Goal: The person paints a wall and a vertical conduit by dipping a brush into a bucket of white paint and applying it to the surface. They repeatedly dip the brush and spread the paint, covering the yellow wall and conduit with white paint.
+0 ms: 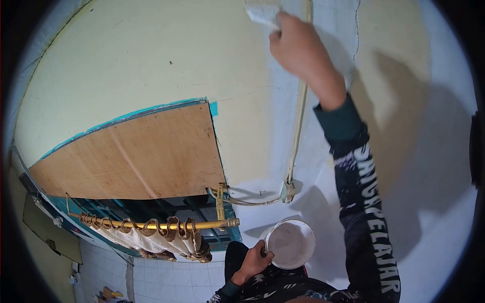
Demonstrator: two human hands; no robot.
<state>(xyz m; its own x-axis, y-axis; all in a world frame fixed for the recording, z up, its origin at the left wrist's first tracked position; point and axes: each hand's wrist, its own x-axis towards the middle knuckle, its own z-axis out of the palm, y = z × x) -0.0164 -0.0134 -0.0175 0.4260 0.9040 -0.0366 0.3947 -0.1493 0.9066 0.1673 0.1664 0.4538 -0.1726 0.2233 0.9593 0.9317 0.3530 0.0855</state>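
Observation:
My right hand (303,48) is raised at the top of the view, its fingers closed round the handle of a wide paintbrush (263,12). The brush is at the wall, beside a vertical cable conduit (301,106). Low in the view, my left hand (256,261) grips the rim of a round white bucket (291,244), with thumb and fingers at its left side. Pale paint shows inside the bucket. White paint covers a strip of the cream wall (202,60) around the conduit.
A wooden board (136,151) covers the upper window. Below it, a yellow curtain rod (202,224) with a bunched curtain (151,242) juts out on a bracket. A switch box (288,192) sits below the conduit. Tiled floor (177,275) shows at the bottom.

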